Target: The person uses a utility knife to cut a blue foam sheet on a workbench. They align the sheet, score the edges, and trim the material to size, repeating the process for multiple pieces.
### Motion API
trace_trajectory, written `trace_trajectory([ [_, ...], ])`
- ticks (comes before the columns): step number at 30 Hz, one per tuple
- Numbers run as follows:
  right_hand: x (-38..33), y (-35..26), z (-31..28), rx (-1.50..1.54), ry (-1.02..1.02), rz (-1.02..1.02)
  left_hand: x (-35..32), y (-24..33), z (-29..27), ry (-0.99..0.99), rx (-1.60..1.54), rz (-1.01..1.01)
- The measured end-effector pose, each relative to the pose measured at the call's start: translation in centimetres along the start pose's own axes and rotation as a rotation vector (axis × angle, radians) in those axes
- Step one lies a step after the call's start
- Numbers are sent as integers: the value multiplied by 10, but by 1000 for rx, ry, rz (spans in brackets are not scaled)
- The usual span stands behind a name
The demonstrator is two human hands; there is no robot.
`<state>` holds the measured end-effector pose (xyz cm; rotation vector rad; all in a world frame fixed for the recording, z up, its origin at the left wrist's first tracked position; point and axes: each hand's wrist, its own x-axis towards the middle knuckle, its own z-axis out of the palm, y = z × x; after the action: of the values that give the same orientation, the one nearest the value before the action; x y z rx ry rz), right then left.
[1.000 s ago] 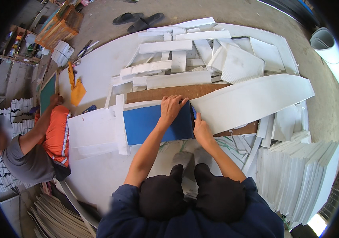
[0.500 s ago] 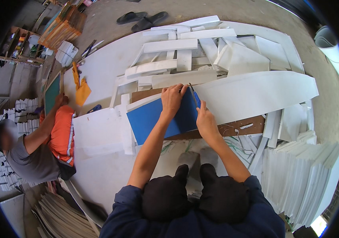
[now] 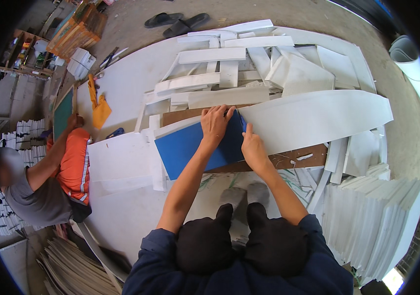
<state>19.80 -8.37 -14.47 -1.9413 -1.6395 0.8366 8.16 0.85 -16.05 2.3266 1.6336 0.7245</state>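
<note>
A blue rectangular board lies tilted over a long white sheet in front of me. My left hand bears down on the board's upper part, fingers bent at its far edge and thumb toward the right corner. In my right hand is a blue utility knife, gripped with the forefinger along it. Its tip is at the board's right edge, over the white sheet; the blade itself is too small to make out. Beneath both lies a brown board with white scraps on it.
White offcuts are heaped beyond my hands. A stack of white sheets stands at the right. To the left, a person in orange trousers sits by a green board. A yellow cloth-like piece and black sandals lie farther off.
My right hand and the knife have shifted slightly toward the left and nearer the board's edge. The left hand stays nearly in place on the board.
</note>
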Motion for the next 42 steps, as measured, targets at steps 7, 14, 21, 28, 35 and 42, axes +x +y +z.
trace_trajectory([
  [7,-6,7,9,-23,-25,23,-7,-5,8,-18,4,-10],
  [14,-25,17,21,-77,-18,-13,-13,-14,12,-51,53,-47],
  [21,-12,24,16,9,-75,31,-9,2,-3,-30,58,23],
  [28,-26,31,-12,-63,121,161,-9,-9,6,-2,47,55],
  [35,-69,69,-25,2,307,292,-31,-7,14,-142,26,87],
  [42,-12,98,-27,403,476,307,-24,2,13,-109,8,98],
])
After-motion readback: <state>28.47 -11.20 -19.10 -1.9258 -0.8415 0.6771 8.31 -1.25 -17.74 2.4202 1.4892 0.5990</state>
